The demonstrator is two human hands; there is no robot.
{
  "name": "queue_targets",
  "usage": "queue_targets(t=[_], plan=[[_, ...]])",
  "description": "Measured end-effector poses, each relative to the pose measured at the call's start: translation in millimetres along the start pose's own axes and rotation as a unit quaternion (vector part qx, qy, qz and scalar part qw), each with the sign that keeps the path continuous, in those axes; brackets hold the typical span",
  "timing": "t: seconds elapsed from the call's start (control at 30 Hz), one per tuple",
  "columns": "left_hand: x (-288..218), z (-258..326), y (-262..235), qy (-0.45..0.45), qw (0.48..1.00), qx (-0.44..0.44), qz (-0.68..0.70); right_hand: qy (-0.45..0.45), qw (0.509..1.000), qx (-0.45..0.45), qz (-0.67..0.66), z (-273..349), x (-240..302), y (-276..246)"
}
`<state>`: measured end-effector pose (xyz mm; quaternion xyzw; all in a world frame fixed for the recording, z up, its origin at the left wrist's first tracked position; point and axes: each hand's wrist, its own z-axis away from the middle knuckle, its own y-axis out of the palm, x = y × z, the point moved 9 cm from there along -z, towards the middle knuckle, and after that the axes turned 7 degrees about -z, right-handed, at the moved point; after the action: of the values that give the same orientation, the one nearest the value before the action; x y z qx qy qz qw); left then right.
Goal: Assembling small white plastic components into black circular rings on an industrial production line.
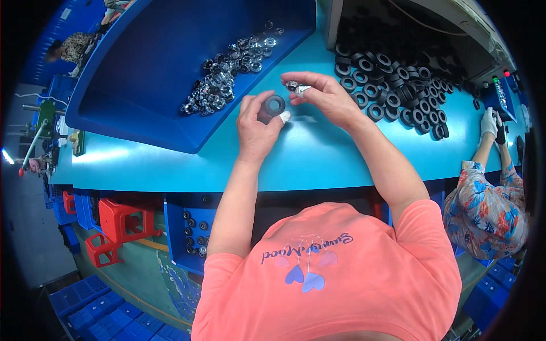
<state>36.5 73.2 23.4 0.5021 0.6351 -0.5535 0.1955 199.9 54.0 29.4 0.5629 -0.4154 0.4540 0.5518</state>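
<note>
My left hand [255, 126] is closed round a small black rubber tyre [275, 105], its ring face turned up. Just right of it, my right hand [324, 98] pinches a small shiny wheel hub [292, 86] between thumb and fingers. White wrapping covers the thumb tip of each hand. The tyre and the hub are apart, both above the turquoise table [318, 159]. Left of my hands, a heap of shiny clear-and-dark wheel hubs [219, 82] lies in a large blue tray [136, 122]. A pile of black tyres [398, 85] spreads over the table to the right.
A blue bin [179, 244] with finished-looking wheels sits under the table edge. Red stools [122, 219] stand at lower left. At right, a co-worker in a floral shirt [486, 210] works with a gloved hand [488, 122]. A hand press [42, 128] is at far left.
</note>
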Motion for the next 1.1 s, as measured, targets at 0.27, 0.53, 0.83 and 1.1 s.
queue_targets(t=[0.27, 0.53, 0.83, 1.1], plan=[[8.0, -0.3, 8.7, 0.005, 0.995, 0.022, 0.096, 0.019, 0.998, 0.047, 0.022, -1.3, -15.7, 6.0], [18.9, 1.6, 25.9, -0.092, 0.929, 0.103, 0.343, 0.035, 0.998, 0.061, 0.003, -0.9, -20.1, 8.5], [17.7, 2.9, 29.1, -0.13, 0.828, 0.167, 0.519, 0.024, 0.999, 0.027, -0.012, 0.8, -11.9, 4.4], [16.1, 3.1, 28.5, -0.139, 0.779, 0.191, 0.581, 0.045, 0.997, 0.014, -0.056, 2.8, -8.4, 1.9]])
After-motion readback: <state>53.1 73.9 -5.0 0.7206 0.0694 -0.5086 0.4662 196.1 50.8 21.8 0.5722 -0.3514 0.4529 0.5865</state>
